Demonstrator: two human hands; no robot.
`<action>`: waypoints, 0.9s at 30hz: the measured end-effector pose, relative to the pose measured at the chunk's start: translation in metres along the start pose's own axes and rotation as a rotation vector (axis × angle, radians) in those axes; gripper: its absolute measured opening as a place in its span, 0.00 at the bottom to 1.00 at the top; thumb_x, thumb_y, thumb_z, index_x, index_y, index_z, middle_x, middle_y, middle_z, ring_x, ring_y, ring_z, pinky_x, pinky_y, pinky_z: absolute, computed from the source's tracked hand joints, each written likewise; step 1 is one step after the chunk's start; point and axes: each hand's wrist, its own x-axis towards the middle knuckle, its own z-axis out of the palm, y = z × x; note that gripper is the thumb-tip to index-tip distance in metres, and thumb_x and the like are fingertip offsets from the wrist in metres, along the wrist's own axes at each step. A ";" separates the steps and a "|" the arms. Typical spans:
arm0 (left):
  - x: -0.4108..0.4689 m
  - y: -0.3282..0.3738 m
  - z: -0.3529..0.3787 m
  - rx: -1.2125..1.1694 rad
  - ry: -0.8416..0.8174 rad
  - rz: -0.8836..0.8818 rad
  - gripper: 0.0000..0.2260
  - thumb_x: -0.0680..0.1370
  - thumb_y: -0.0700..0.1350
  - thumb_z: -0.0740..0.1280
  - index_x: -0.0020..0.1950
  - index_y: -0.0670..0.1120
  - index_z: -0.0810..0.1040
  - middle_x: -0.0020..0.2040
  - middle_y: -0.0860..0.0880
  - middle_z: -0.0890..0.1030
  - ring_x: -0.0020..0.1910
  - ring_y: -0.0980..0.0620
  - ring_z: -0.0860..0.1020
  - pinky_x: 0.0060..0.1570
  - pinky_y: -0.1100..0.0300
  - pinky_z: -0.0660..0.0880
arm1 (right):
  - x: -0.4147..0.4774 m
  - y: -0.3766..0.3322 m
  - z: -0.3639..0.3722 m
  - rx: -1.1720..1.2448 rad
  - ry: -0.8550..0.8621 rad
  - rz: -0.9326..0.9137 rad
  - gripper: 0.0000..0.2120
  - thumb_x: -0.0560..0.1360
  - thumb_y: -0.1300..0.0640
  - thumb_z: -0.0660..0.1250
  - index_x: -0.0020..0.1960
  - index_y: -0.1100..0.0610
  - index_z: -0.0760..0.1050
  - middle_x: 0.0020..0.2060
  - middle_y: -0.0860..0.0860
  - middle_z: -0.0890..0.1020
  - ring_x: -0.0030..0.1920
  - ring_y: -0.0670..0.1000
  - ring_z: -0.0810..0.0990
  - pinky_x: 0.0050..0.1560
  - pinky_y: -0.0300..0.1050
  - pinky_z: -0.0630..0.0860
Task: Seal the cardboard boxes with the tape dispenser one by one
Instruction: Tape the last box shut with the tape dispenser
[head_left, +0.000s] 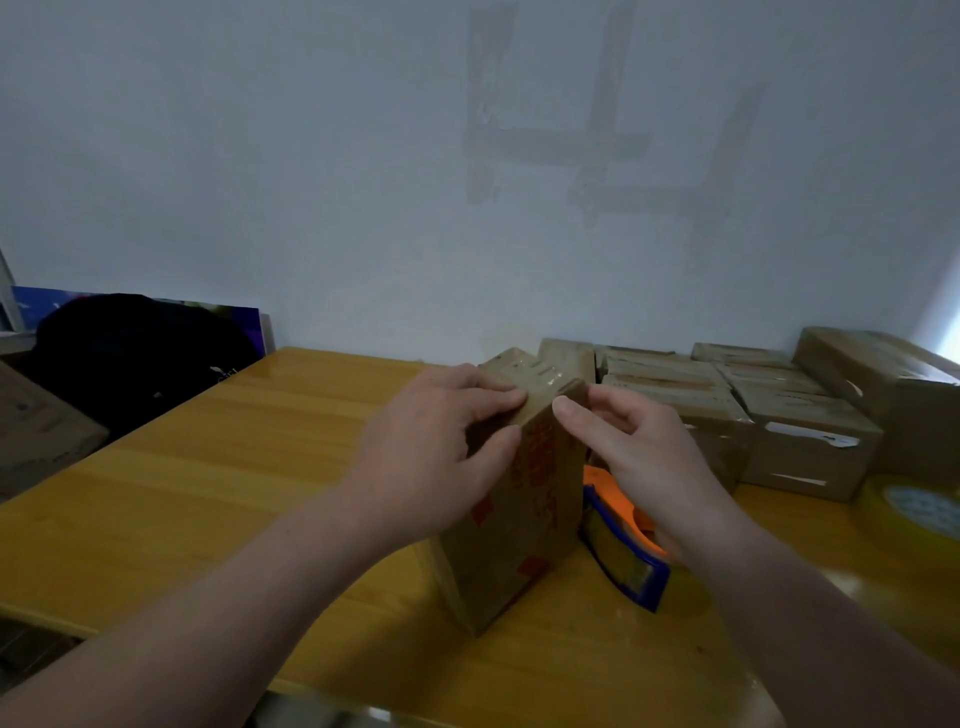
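The cardboard box (524, 525) stands on end on the table (208, 493), between the two hands. The left hand (431, 457) grips its upper left side, fingers curled over the top edge. The right hand (649, 457) sets its thumb (566, 408) against the top edge, the other fingers curled beside it; whether they grip I cannot tell. The tape dispenser (623, 561) lies just right of the box, under the right wrist.

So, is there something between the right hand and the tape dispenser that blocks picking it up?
Nothing visible does. The tape dispenser lies on the table just right of the upright box, partly under the right hand and wrist. The box stands beside that path, not across it, so the hand could probably drop straight down.
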 end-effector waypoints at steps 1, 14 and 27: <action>-0.002 0.003 0.000 0.030 0.014 0.004 0.17 0.78 0.57 0.60 0.66 0.57 0.75 0.58 0.61 0.76 0.57 0.61 0.70 0.52 0.58 0.74 | -0.001 -0.001 0.001 0.023 -0.008 0.007 0.25 0.68 0.38 0.69 0.61 0.49 0.78 0.53 0.43 0.83 0.55 0.42 0.80 0.56 0.44 0.77; -0.009 0.007 -0.011 -0.110 0.196 -0.104 0.07 0.68 0.56 0.69 0.41 0.56 0.75 0.43 0.59 0.75 0.44 0.62 0.73 0.40 0.65 0.72 | -0.003 -0.015 0.006 0.103 0.064 0.030 0.12 0.66 0.46 0.74 0.41 0.54 0.78 0.42 0.52 0.83 0.47 0.51 0.83 0.52 0.56 0.80; -0.008 -0.015 -0.018 -0.686 -0.034 -0.308 0.23 0.67 0.53 0.72 0.61 0.58 0.76 0.49 0.56 0.83 0.48 0.57 0.81 0.47 0.59 0.78 | 0.009 -0.030 0.018 -0.046 0.279 -0.212 0.12 0.74 0.46 0.67 0.34 0.51 0.79 0.33 0.48 0.82 0.41 0.51 0.82 0.43 0.58 0.81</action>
